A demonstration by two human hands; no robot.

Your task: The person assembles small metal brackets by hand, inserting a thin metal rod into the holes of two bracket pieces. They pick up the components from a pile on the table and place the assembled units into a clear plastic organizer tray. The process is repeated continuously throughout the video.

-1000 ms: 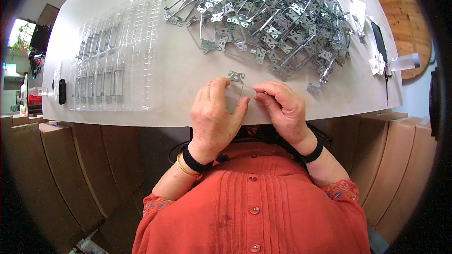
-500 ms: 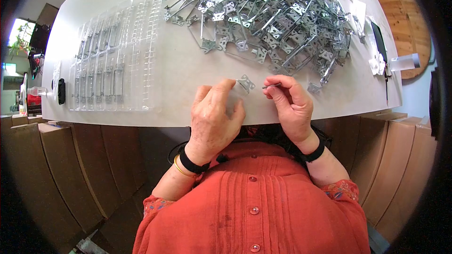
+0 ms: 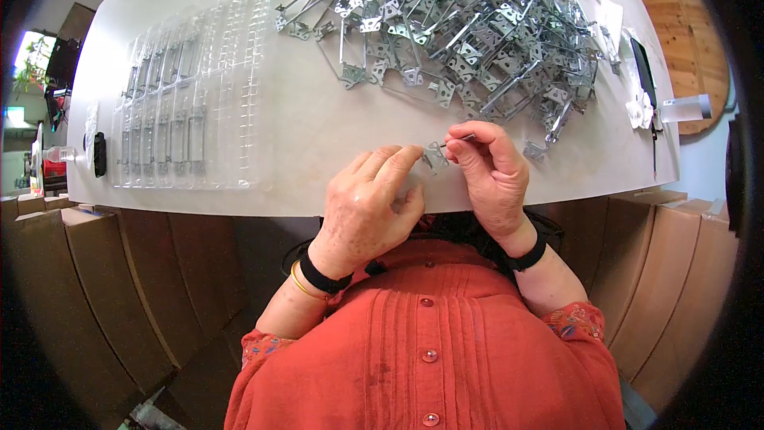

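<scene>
Near the front of the table, my left hand [image 3: 368, 201] has its fingertips at a small flat metal bracket [image 3: 434, 159] with holes. The bracket appears gripped among the fingers, though the exact hold is hidden, and the thumb stands apart below. My right hand [image 3: 495, 175] pinches a thin dark metal rod [image 3: 460, 142] between thumb and index finger. The rod's end points left and meets or overlaps the bracket; whether they touch I cannot tell. Beyond both hands lies a large heap of silvery metal brackets with rods [image 3: 469, 32].
On the left lies a clear plastic tray [image 3: 247, 111], some of its slots filled with rod-and-bracket pieces [image 3: 163, 139]. A black object [image 3: 100, 154] sits by the left edge. To the right are crumpled white paper [image 3: 638, 111], a long dark tool [image 3: 641, 72] and a clear cylinder [image 3: 686, 108]. Cardboard boxes [image 3: 660, 271] flank me.
My left hand has moved slightly right, and the bracket has shifted right and nearer me with it, up to the rod. My right hand keeps its pinch, nearly still.
</scene>
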